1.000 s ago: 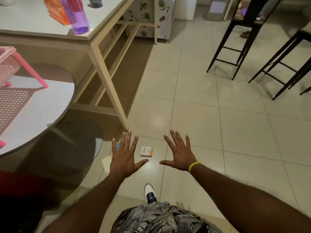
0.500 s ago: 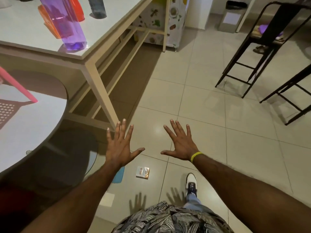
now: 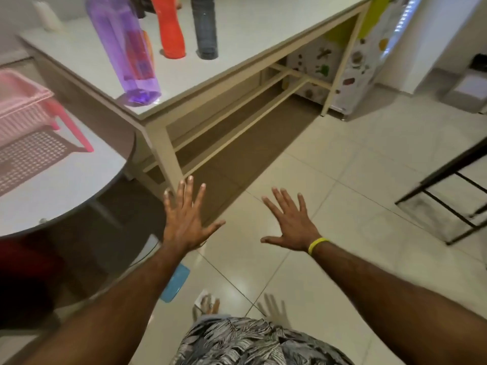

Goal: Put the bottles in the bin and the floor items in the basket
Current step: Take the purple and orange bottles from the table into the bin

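basket (image 3: 25, 111): pink, slotted, sitting on the round worktop (image 3: 66, 185) far left, cut off by the edge of the view.
white bottle (image 3: 48, 15): at the back left corner of the long worktop (image 3: 250, 43), pretty blurry.
purple bottle (image 3: 126, 54): see-through, standing right by the near corner of the long worktop. There's something orange showing through it from behind, can't tell what.
red bottle (image 3: 170, 30): upright further back on the same worktop, top out of view.
grey bottle (image 3: 207, 27): just beside the red one on its right, also upright, the two not touching.
left hand (image 3: 184, 225): palm down, fingers spread out straight, holding nothing. It's out in the air in front of the worktop leg.
blue thing (image 3: 175, 284): flat on the floor tiles, partly tucked under the left forearm from where the camera sits.
small pack (image 3: 207, 301): on the floor just right of the blue thing, near the person's patterned shorts. Too blurry to read.
right hand (image 3: 293, 227): same deal, flat and splayed, nothing in it, above bare tile, well apart from the left one.
wristband (image 3: 317, 245): yellow, on the right wrist.
cabinet (image 3: 355, 61): white with little food pictures on it, past the far end of the long worktop.
stool (image 3: 448, 206): black metal frame, right edge.
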`<action>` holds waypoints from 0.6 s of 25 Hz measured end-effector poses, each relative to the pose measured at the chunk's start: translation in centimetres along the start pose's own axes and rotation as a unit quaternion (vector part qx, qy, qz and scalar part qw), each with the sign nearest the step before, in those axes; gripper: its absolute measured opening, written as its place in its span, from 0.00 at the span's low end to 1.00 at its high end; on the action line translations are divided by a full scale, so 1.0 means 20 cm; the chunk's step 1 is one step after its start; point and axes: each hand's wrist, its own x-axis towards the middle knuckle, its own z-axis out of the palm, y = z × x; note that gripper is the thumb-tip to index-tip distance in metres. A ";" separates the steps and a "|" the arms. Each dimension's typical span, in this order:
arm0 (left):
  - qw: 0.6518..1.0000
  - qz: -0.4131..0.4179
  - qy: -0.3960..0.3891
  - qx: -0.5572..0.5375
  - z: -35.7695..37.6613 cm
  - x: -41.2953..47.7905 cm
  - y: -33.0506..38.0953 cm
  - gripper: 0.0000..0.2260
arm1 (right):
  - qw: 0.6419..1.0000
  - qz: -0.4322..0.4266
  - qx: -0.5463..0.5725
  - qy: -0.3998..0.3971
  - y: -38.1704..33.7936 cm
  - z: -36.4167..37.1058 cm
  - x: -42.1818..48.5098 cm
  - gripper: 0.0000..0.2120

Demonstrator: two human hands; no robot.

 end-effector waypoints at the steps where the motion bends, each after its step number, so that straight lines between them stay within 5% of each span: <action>1: 1.000 -0.020 0.010 0.002 -0.06 0.05 0.00 0.48 | 1.000 -0.018 0.000 0.008 0.05 -0.06 0.09 0.53; 15: 0.961 -0.209 0.147 -0.104 -0.34 0.77 -0.38 0.46 | 0.970 -0.160 0.057 0.174 0.07 -0.76 1.17 0.50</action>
